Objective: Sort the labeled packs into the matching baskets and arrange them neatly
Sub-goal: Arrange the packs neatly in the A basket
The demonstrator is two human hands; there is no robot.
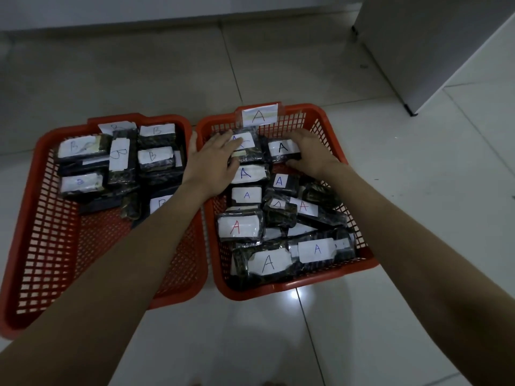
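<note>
Inside the red plastic mesh basket tagged A (320,118), the left hand (214,160) presses flat-fingered on a black A-labelled pack (246,151); beside it, the right hand (312,151) grips another black A-labelled pack (282,149).

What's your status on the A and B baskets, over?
Left hand flat on an A pack; right hand grips another. A basket cluttered. Nothing blocking.

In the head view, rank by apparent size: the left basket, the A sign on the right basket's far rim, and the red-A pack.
1. Left basket, largest.
2. Red-A pack.
3. A sign, though it lies farther from the camera, so unsure.
</note>
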